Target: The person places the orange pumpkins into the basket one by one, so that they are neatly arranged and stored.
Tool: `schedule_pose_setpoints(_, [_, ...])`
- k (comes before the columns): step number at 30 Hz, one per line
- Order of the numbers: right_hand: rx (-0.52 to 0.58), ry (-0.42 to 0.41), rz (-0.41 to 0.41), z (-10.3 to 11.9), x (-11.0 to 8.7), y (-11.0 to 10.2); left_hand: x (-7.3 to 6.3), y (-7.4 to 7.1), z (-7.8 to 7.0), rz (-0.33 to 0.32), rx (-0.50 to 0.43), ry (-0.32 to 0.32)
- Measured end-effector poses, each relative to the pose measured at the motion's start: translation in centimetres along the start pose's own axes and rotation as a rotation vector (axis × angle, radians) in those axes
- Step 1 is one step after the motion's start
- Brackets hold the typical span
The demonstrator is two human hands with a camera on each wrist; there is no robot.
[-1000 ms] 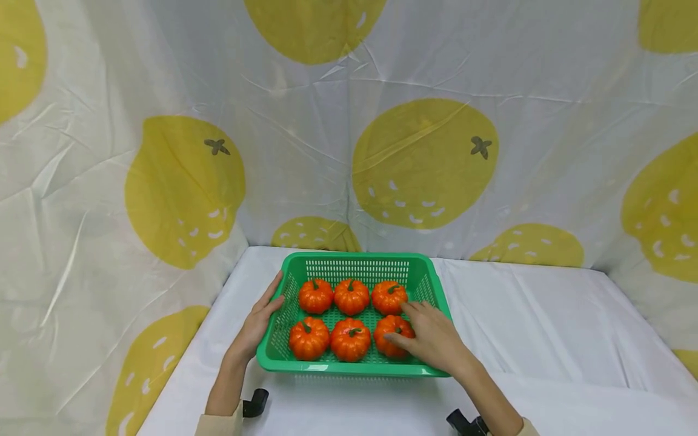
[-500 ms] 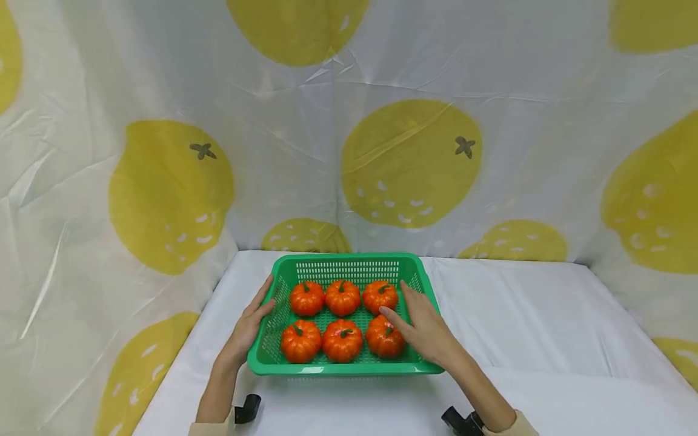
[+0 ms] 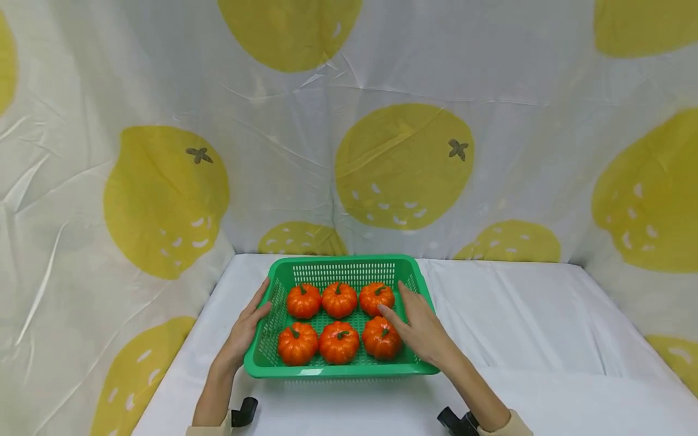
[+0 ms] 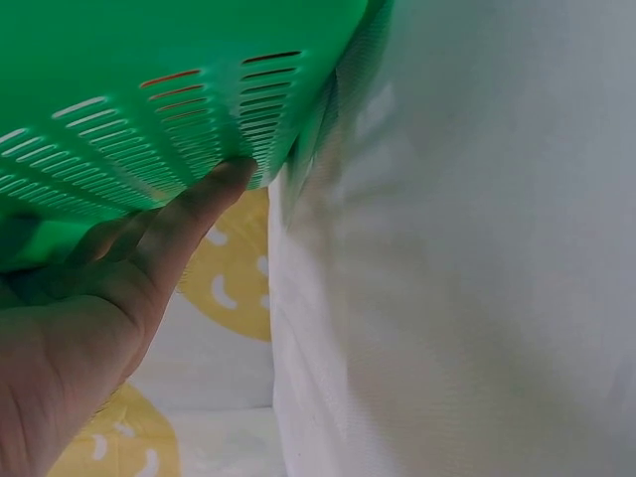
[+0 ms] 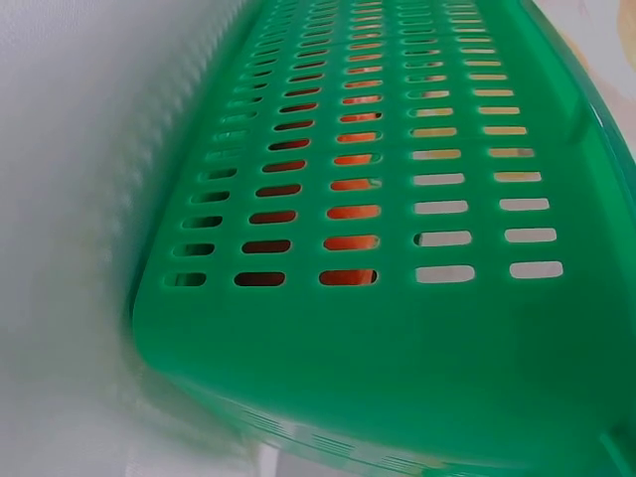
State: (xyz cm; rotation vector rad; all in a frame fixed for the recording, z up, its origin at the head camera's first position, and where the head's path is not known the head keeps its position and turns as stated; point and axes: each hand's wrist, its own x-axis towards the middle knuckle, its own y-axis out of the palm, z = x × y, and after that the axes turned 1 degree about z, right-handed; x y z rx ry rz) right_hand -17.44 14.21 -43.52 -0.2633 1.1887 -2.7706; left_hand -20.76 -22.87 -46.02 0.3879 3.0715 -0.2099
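In the head view a green plastic basket (image 3: 340,370) with slotted walls holds several small orange pumpkins (image 3: 339,343) in two rows, their green stems showing. My left hand (image 3: 243,336) lies along the basket's left side, fingers extended. The left wrist view shows that hand (image 4: 109,288) below the rim, its fingertip at the slotted outer wall (image 4: 199,45). Over the basket's right side is my right hand (image 3: 422,333), fingers straight and thumb spread, close to the front right pumpkin (image 3: 382,338). No fingers show in the right wrist view, only the basket's slotted wall (image 5: 348,343) with orange behind it.
The basket is on a white cloth-covered table (image 3: 518,315). Behind and beside it hang white curtains printed with yellow lemons (image 3: 406,166). Black wrist fittings (image 3: 245,412) sit below both hands.
My right hand has left the front right pumpkin, which its thumb and fingers were around, and its fingers have straightened. The left hand stays at the basket's side. The head view has shifted slightly.
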Motion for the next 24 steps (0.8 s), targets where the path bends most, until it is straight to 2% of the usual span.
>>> schedule_pose_setpoints(5, [0.024,0.0,0.0,0.0,0.2,0.1,0.2,-0.2,-0.2,0.0,0.007,0.003])
schedule_pose_setpoints(8, [0.094,-0.007,0.028,-0.2,0.2,-0.4,0.2,-0.2,-0.2,-0.003,0.003,0.005])
schedule_pose_setpoints(12, [0.236,-0.027,0.094,-1.1,0.2,-2.4,0.1,-0.1,-0.1,-0.005,0.002,-0.008])
schedule_pose_setpoints(14, [0.251,-0.041,0.089,-1.9,0.0,-3.8,0.1,0.0,0.0,-0.001,0.002,-0.008])
schedule_pose_setpoints(17, [0.179,-0.046,0.039,-3.4,-0.4,-6.0,0.2,0.2,0.0,-0.001,-0.001,-0.004])
schedule_pose_setpoints(21, [0.022,-0.042,-0.007,-5.7,-0.9,-8.2,0.1,-0.3,0.1,-0.035,0.014,-0.003])
schedule_pose_setpoints(24, [-0.122,-0.059,-0.034,-7.5,-1.3,-9.4,-0.1,-1.3,0.1,-0.089,0.113,0.017])
